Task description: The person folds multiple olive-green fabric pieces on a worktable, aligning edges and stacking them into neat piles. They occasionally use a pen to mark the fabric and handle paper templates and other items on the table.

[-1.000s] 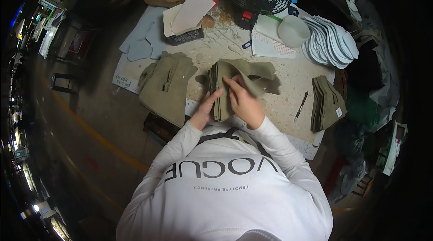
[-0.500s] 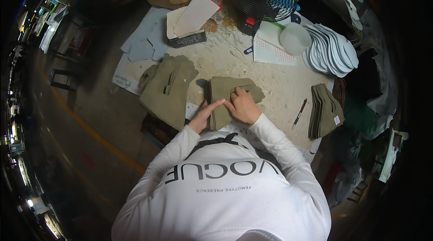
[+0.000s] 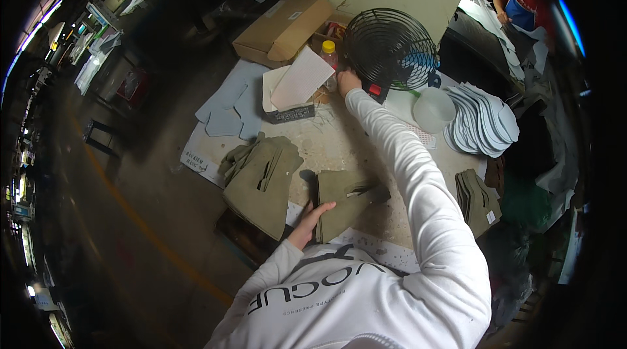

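My left hand (image 3: 311, 223) holds the near left edge of a stack of olive-green cut fabric pieces (image 3: 339, 218), thumb laid on top, other fingers mostly hidden at its side. The pieces have a slit, and the stack rests on the table by my body. Far off, my right hand (image 3: 349, 82) is stretched to the table's back, between a clear bottle with a yellow cap (image 3: 328, 55) and a black wire-cage fan (image 3: 390, 48). Its fingers are curled; whatever they hold is hidden. Pale loose strands (image 3: 320, 128) lie on the table nearer to me.
A bigger olive fabric pile (image 3: 264, 186) sits left, a smaller one (image 3: 478, 202) right. Behind are a cardboard box (image 3: 281, 30), a small box with papers (image 3: 290, 112) and grey-blue pieces (image 3: 225, 124). White cut pieces (image 3: 482, 120) fan out right. A person in red (image 3: 522, 0) is at far right.
My right hand has left the olive stack and reached forward to the back of the table beside the fan. My left hand stays at the stack. The view has tilted up, showing more behind the table.
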A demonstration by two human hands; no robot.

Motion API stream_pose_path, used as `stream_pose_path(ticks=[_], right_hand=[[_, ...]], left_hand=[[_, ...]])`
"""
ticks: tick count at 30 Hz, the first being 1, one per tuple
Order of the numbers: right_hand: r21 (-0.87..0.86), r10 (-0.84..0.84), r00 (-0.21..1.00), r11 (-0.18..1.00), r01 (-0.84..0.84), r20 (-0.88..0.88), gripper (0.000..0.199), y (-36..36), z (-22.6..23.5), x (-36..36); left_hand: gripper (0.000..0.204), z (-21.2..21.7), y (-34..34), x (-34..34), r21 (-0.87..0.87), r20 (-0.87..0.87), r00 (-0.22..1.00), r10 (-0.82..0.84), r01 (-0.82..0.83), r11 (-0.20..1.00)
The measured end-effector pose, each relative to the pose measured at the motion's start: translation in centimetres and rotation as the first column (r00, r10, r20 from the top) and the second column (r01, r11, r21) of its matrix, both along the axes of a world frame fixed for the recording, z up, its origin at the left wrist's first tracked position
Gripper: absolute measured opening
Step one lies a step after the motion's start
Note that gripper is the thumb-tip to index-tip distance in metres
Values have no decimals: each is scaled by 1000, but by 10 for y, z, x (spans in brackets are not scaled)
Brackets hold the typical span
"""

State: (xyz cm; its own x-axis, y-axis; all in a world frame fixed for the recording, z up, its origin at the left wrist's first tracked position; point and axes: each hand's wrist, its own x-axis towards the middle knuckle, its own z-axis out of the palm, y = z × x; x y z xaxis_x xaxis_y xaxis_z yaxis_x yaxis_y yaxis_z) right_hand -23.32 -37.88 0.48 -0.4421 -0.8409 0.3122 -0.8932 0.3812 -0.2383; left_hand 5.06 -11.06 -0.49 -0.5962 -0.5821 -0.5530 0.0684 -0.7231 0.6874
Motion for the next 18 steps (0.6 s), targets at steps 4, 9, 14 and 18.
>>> stream_pose_path(ticks=[4,9,14,18], right_hand=[[315,87,968,949,-9,-236,25,-22,-18,-18],[82,128,985,989,-120,-112,19,-14,-4,-25],[-116,187,966,971,-209,-176,22,-1,-13,-24],[-302,119,983,940,-157,-138,24,6,-16,-23]], left_hand=[[58,-5,1,3,-28,35,999,7,-6,1000],[58,-6,1,4,-14,46,999,10,-9,1000],[59,0,0,3,8,21,1000,21,-21,1000],[55,3,0,3,-24,20,1000,9,-8,1000]])
